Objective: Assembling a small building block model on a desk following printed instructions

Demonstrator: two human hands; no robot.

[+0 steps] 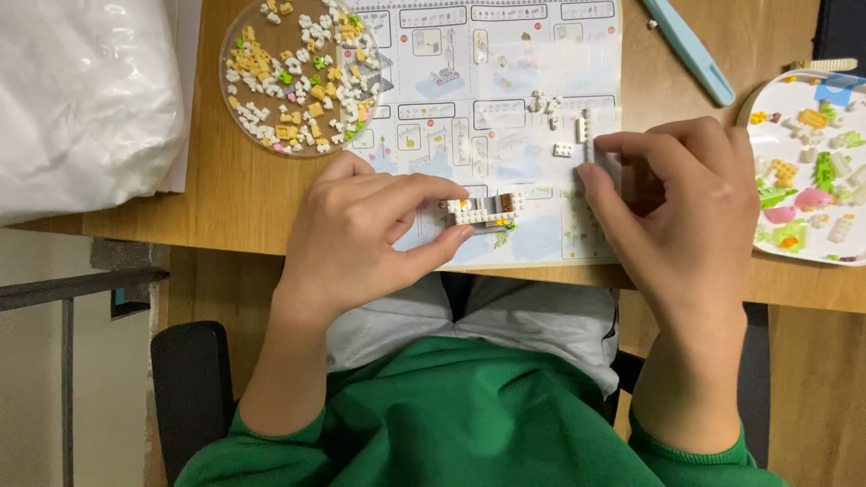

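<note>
My left hand point(365, 230) pinches a small partly built brick model point(487, 213), white with a brown block and a grey base, against the instruction sheet point(505, 99) near the table's front edge. To its right, my right hand point(681, 203) grips a narrow white brick piece point(586, 135) between thumb and forefinger, just above the sheet. A few loose white bricks point(546, 104) lie on the sheet behind the hands, one small one point(563, 150) right beside the fingertips.
A clear round dish point(298, 77) with several tan, white and green bricks stands at the back left. A white plate point(812, 167) of coloured pieces sits at the right edge. A light-blue tool point(690, 50) lies behind it. A white plastic bag point(81, 99) covers the left corner.
</note>
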